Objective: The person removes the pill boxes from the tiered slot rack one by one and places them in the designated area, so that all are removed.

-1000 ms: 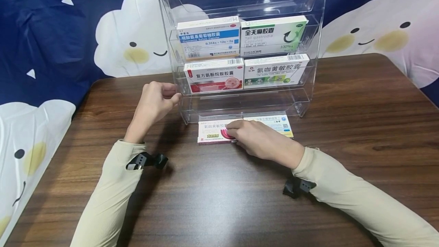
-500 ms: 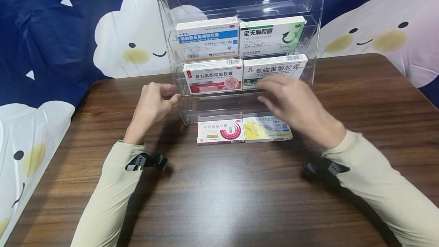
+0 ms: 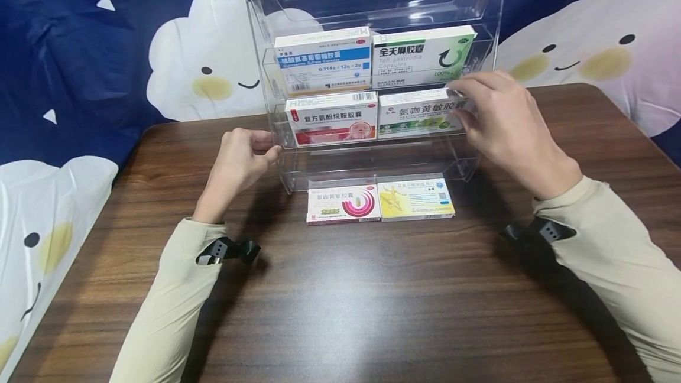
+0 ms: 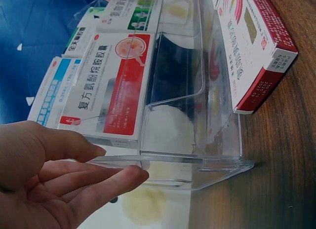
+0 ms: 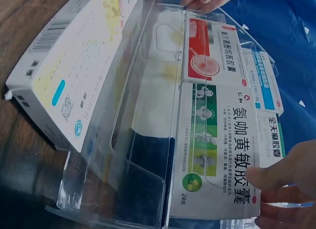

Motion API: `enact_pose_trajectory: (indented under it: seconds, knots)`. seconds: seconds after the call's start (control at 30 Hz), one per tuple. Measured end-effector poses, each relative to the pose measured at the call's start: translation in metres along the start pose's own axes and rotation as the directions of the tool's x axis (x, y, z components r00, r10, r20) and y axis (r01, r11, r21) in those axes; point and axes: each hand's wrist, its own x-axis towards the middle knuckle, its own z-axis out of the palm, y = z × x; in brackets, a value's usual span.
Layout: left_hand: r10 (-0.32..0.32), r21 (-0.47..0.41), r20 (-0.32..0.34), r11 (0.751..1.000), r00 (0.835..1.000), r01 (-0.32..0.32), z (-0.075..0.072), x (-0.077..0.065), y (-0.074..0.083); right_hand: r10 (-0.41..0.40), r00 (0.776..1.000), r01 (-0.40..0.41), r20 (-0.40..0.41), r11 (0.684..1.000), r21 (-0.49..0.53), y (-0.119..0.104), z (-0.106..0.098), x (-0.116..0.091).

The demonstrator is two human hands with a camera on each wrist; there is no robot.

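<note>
A clear acrylic display rack [image 3: 372, 161] stands on the table, with medicine boxes on two of its tiers. My left hand [image 3: 242, 155] pinches the rack's left side panel, thumb on one face and fingers on the other. At the lower filled tier, my right hand [image 3: 511, 120] pinches the right end of a white-and-green medicine box [image 5: 215, 140]; its thumb is on the front and its fingers reach over the top. Left of that box sits a red-and-white medicine box [image 4: 106, 86]. Above are a blue-and-white box [image 3: 323, 62] and a green-and-white box [image 3: 422, 58].
Two medicine boxes lie flat before the rack: a white one with a pink spiral [image 3: 343, 204] and a yellow-and-white one [image 3: 416, 199]. The wooden table [image 3: 330, 306] extends around them. A dark blue cloth [image 3: 64, 105] with cloud figures hangs behind.
My right hand has left the flat boxes in front, moved up and right, and taken hold of the white-and-green box's right end. The left hand has stayed at the rack's side.
</note>
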Motion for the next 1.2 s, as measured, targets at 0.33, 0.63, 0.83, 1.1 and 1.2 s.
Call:
enact_pose_trajectory:
  seconds: [0.33,0.63,0.83,1.1,1.2]
  knots:
    - [0.029,0.01,-0.018,1.0,0.999,-0.029,0.002,0.002,0.0,0.087,0.987,-0.08,0.132,0.995,-0.063,0.006,-0.01,0.009]
    - [0.026,0.001,-0.016,1.0,1.0,-0.026,0.001,0.0,-0.001,0.113,0.983,-0.099,0.144,0.99,-0.103,0.005,-0.009,0.011]
    - [0.031,0.004,-0.02,1.0,0.999,-0.031,0.002,0.001,-0.002,0.158,0.974,-0.145,0.163,0.985,-0.092,0.004,-0.009,0.009]
    - [0.033,0.019,-0.02,0.999,0.999,-0.033,0.002,0.001,-0.002,0.146,0.986,-0.149,0.081,0.989,0.024,0.005,-0.016,0.007]
    - [0.032,0.02,-0.018,0.999,0.999,-0.032,0.002,0.001,-0.002,0.156,0.987,-0.159,0.047,0.986,0.049,0.005,-0.019,0.005]
